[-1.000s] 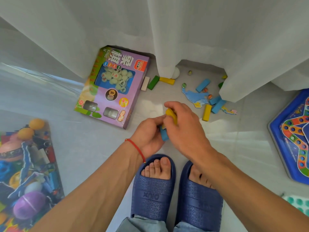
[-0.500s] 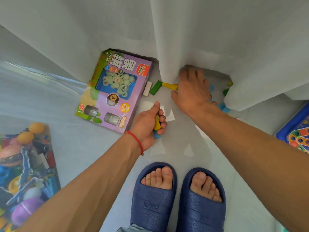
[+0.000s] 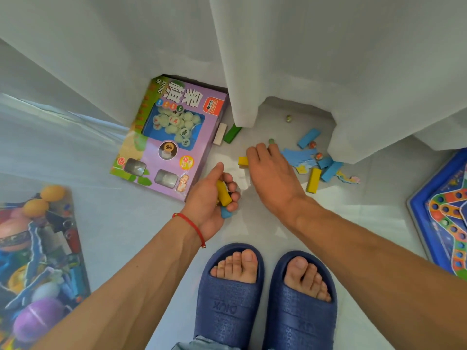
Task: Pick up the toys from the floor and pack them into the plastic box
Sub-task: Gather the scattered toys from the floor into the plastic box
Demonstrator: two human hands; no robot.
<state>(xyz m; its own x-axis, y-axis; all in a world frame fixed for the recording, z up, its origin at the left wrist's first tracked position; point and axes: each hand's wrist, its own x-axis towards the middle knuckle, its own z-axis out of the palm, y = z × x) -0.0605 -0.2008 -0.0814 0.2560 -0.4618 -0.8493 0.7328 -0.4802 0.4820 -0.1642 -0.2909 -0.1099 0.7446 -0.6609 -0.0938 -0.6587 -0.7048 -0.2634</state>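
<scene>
One white curtain (image 3: 303, 59) hangs across the top, its hem lifted over a patch of floor (image 3: 121, 218) where the loose toys lie. One plastic box (image 3: 38, 261), already full of toys, sits at the left edge; one blue game board (image 3: 444, 213) is cut off at the right edge; one purple chess box (image 3: 171, 137) lies flat between them, partly under the curtain. Bare floor stays open between the plastic box and the two blue slippers (image 3: 265, 299).

The left hand (image 3: 214, 198) is clenched round a yellow block (image 3: 223, 195) and a blue one (image 3: 225, 213). The right hand (image 3: 270, 170) reaches down with fingers curled over a second yellow block (image 3: 243, 161) on the floor — whether it grasps it, I cannot tell.

Beyond the right hand: about three blue blocks (image 3: 308, 138), one yellow block (image 3: 313, 180), one green block (image 3: 232, 133), one white block (image 3: 219, 133), a blue puzzle piece (image 3: 298, 157) and about four marbles (image 3: 288, 118) — all near the curtain's hem.
</scene>
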